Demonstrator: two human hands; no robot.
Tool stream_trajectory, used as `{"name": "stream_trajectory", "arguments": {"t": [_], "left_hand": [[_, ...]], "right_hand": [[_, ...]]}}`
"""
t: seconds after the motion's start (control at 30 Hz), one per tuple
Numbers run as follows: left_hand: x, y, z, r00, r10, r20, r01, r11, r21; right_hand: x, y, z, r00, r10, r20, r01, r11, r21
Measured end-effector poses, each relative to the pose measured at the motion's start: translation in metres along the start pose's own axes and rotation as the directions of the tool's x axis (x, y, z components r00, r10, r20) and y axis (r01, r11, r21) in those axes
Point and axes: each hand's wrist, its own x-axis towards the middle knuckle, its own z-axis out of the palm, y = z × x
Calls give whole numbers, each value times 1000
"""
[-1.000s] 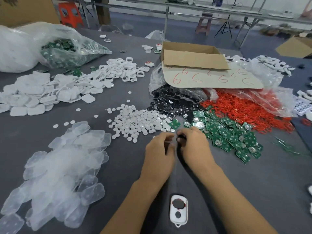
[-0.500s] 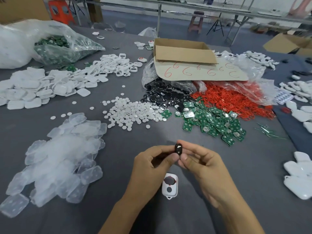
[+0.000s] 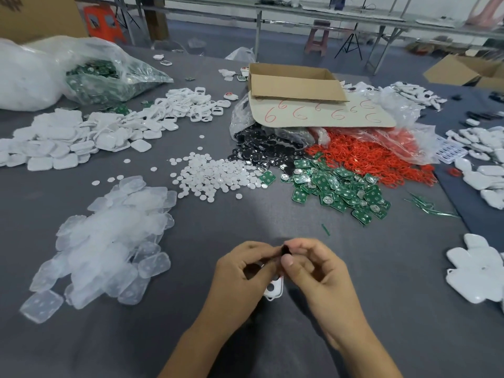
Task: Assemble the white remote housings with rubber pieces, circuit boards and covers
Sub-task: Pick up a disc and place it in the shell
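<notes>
A cardboard box [image 3: 294, 83] sits toward the far side of the bench [image 3: 245, 336]; circuit boards [image 3: 341, 189] lie before it, rings [image 3: 368, 162] before it to the right, discs [image 3: 215, 175] before it to the left, housings [image 3: 185, 105] to its left.

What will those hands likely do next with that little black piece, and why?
Probably lower the black piece into the white remote housing: the left hand and right hand both pinch it just over the housing.
</notes>
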Motion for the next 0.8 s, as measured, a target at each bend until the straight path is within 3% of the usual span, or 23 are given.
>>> {"name": "stream_trajectory", "arguments": {"t": [0.1, 0.2, 0.37, 0.67, 0.8], "left_hand": [[-2, -2, -6, 999, 40, 7, -41, 985, 169], [-9, -11, -20, 1000, 17, 8, -19, 917, 399], [-14, -19, -23, 994, 4, 108, -64, 828, 557], [-13, -23, -23, 993, 14, 119, -82, 807, 585], [-12, -22, -23, 990, 16, 142, -98, 801, 591]], "right_hand": [[-2, 0, -4, 998, -61, 3, 60, 975, -215], [-3, 5, -6, 990, -139, -12, 113, 849, -516], [3, 7, -4, 989, -144, 37, 127, 682, -720], [15, 8, 0, 993, 59, -99, -111, 730, -675], [18, 3, 1, 986, 148, -79, -162, 732, -662]]}}
